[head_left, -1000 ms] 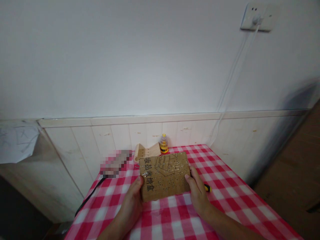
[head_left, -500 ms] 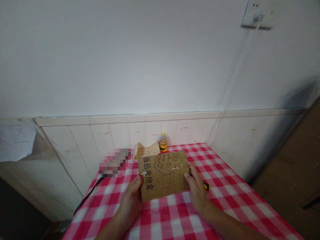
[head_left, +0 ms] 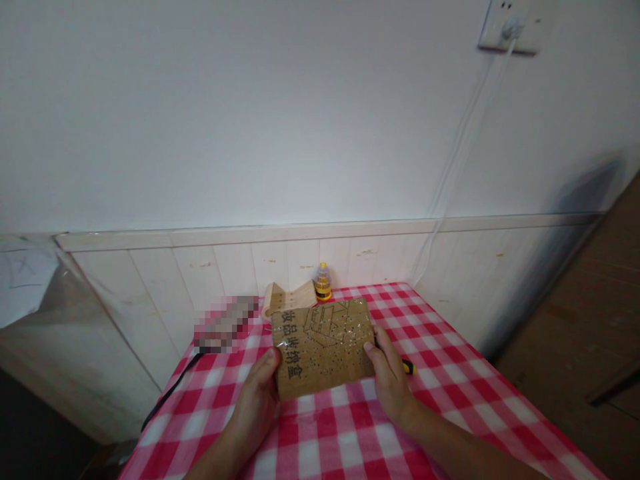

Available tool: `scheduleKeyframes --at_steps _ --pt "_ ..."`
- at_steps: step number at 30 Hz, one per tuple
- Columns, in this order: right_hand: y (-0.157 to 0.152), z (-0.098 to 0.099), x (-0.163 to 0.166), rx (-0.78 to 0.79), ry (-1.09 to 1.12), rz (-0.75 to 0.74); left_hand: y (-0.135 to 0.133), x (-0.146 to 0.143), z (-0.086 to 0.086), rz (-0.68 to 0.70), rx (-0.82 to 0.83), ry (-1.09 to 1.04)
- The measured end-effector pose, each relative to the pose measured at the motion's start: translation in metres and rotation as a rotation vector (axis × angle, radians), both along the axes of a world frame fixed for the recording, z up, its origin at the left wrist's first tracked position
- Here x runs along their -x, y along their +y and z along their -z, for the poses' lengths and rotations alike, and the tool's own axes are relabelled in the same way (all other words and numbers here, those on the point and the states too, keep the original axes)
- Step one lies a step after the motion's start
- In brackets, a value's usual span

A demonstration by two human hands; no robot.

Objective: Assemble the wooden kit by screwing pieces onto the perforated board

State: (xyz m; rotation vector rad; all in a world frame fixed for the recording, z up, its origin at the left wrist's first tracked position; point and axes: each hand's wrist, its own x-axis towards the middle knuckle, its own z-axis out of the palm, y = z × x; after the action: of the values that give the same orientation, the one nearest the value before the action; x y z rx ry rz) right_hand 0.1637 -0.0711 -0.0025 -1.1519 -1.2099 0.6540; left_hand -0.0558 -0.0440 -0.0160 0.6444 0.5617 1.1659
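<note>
A flat brown cardboard packet (head_left: 323, 347), wrapped in clear film and printed with black characters, a line drawing and dots, is held tilted up above a table with a red and white checked cloth (head_left: 345, 440). My left hand (head_left: 257, 397) grips its left edge, thumb on the front. At its right edge my right hand (head_left: 387, 377) is closed on it the same way. A yellow and black tool (head_left: 409, 366) lies on the cloth just behind my right hand, mostly hidden.
Behind the packet stand a pale wooden piece with holes (head_left: 287, 301) and a small yellow and black container (head_left: 323, 283). A blurred object (head_left: 225, 323) with a black cable (head_left: 167, 397) lies at the left. A white wall socket (head_left: 510, 27) feeds a white cord (head_left: 460, 153).
The view has drifted slightly, so the table sits a little higher and to the left. Both hands keep the same hold on the packet.
</note>
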Motion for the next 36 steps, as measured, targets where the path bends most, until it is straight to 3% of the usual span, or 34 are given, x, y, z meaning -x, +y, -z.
scheduleKeyframes --at_steps 25,36 --pt "0.003 0.009 -0.004 -0.033 -0.022 -0.035 0.005 0.003 0.012 -0.057 0.107 -0.014" --pt "0.005 0.012 -0.004 -0.019 -0.005 -0.026 0.001 0.003 0.008 -0.063 0.089 0.006"
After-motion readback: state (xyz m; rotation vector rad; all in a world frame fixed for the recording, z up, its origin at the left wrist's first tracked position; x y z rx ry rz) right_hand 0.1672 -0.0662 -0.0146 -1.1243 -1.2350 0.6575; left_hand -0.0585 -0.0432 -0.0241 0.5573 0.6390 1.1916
